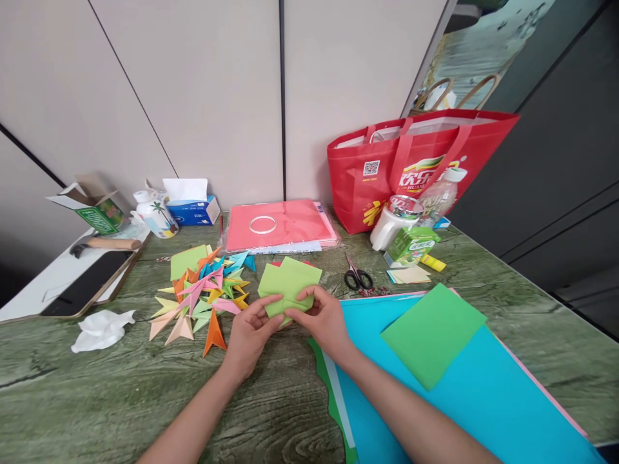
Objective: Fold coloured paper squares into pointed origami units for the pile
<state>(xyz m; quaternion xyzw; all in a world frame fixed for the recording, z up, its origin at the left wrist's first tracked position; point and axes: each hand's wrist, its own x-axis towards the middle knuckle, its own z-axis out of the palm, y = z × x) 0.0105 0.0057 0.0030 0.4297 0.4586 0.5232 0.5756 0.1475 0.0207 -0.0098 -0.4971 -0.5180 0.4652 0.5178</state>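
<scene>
A light green sheet of paper (290, 280), partly folded, is held up between my two hands above the table. My left hand (251, 332) pinches its lower left edge, thumb in front. My right hand (324, 319) grips the lower right side, with thumb and fingertips close to the middle crease. Left of my hands lies a pile of folded paper pieces (213, 283) in orange, pink, yellow, blue and green, with pointed ends. To the right, a green square of paper (435, 335) rests on large blue sheets (483, 399).
Scissors (358, 278) lie beyond my right hand. Behind are a packet of red paper (304, 222), a red bag (355, 193), a white mug (387, 225) and a green box (411, 247). A crumpled tissue (102, 330), a phone (87, 283) and a hammer (113, 243) are at left.
</scene>
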